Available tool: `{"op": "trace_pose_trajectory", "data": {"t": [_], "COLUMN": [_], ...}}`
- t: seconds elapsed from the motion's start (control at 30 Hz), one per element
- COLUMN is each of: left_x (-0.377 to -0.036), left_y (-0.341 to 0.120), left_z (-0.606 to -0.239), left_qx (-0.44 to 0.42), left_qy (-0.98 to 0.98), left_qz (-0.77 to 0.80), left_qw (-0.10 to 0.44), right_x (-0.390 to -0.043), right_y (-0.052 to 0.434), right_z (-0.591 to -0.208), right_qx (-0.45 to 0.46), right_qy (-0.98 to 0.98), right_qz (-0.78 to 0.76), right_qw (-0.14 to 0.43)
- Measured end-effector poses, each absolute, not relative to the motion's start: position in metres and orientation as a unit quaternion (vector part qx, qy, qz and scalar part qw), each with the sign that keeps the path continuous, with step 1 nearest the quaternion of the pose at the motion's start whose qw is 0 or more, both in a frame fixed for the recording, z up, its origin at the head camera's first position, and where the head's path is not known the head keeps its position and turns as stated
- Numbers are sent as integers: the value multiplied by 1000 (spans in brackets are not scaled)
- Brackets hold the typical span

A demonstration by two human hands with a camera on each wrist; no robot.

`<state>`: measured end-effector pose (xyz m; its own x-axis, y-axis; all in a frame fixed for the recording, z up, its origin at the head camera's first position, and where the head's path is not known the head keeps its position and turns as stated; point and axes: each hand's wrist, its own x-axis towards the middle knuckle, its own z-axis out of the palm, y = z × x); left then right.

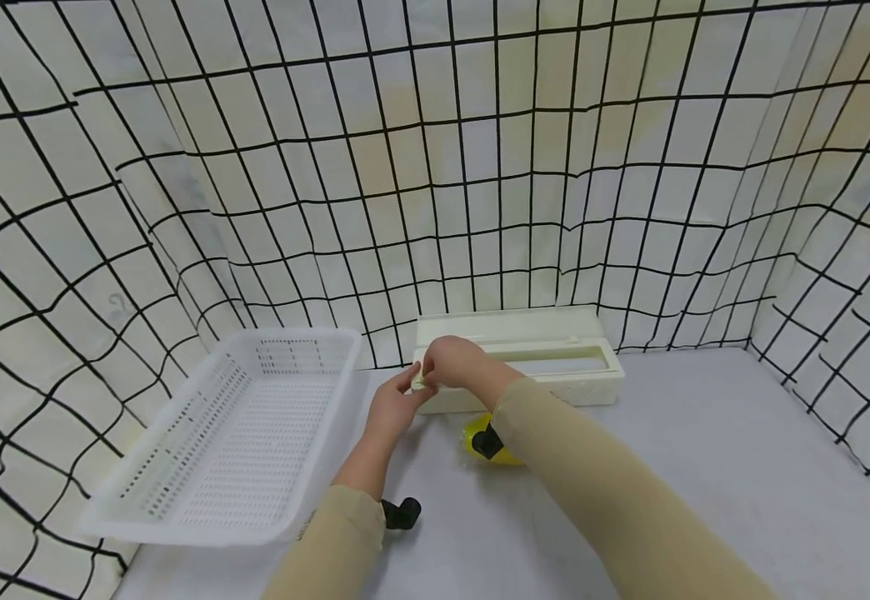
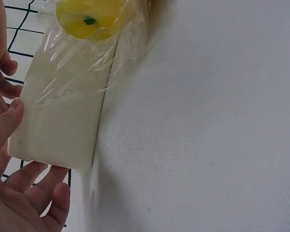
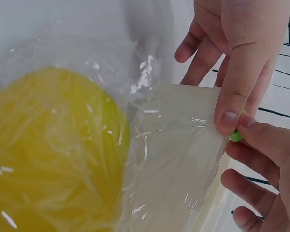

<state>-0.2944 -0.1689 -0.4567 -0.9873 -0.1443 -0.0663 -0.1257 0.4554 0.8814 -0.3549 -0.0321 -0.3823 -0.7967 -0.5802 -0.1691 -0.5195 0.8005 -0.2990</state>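
Cream cling-film dispenser box [image 1: 547,367] sits at centre frame of the head view, long side running left to right, lid tipped up behind it, against the foot of the grid-patterned backdrop [image 1: 480,167]. Both hands meet at its left end. Right hand [image 1: 452,360] comes over the top of that end with fingers curled down; in the right wrist view its thumb tip [image 3: 228,118] presses on the box corner just beside a small green slider [image 3: 236,136], so this hand pinches at the slider. Left hand [image 1: 393,408] lies just below and left of it, fingers fairly straight and spread; the left wrist view shows the fingers [image 2: 34,176] cupped round the box end, touching it, thumb along the side face, with no firm grip visible. A sheet of clear film [image 3: 150,145] is drawn out from the box, wrinkled, draped down over a yellow bowl [image 1: 491,442] that stands on the table just in front of the box, lower centre of the head view, partly hidden by the right forearm. Table [image 1: 705,467] has a pale grey cloth surface. White perforated plastic basket [image 1: 240,433] stands at the left of the frame, tilted, near the left hand but not touching it. Beige sleeves cover both forearms
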Motion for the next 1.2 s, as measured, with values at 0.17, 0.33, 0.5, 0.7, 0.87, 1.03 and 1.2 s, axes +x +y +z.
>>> {"op": "trace_pose_trajectory", "data": {"t": [0.17,0.33,0.5,0.7,0.87,1.03,1.2], "left_x": [-295,-296,-298,-298,-296,-295,-296], "left_y": [-166,-165,-172,-183,-186,-180,-169], "left_z": [-456,-457,-459,-457,-455,-455,-457], "left_qx": [78,84,96,99,105,103,90], "left_qy": [-853,-851,-846,-848,-847,-836,-829], "left_qz": [-516,-519,-524,-520,-521,-539,-552], "left_qw": [12,10,13,8,11,-1,1], "right_x": [-353,-354,-358,-361,-363,-364,-364], "right_y": [-26,-12,8,38,66,88,108], "right_z": [-382,-379,-374,-366,-364,-371,-377], "right_qx": [-297,-314,-330,-328,-317,-313,-316], "right_qy": [941,940,937,935,938,937,939], "right_qz": [-106,-78,-55,-57,-62,-79,-71], "right_qw": [122,110,100,124,128,133,117]}}
